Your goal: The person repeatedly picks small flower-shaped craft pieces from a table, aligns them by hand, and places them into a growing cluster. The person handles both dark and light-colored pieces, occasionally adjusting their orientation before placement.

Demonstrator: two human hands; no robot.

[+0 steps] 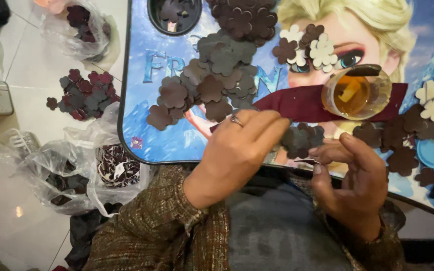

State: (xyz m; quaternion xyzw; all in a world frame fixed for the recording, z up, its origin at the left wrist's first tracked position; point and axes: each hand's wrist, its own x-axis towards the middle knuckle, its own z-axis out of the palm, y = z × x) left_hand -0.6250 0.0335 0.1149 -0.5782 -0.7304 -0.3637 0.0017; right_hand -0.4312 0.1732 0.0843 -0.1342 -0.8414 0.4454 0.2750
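Soft, even indoor light; hands slightly blurred.

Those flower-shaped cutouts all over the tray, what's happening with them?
A person seated at a blue picture-printed tray works a dark flower cutout between both hands: the left hand, with a ring, and the right hand meet over it at the tray's near edge. A heap of brown and grey flowers lies on the tray, a few white ones beside a clear cup of amber liquid. More cutouts sit in plastic bags on the floor.
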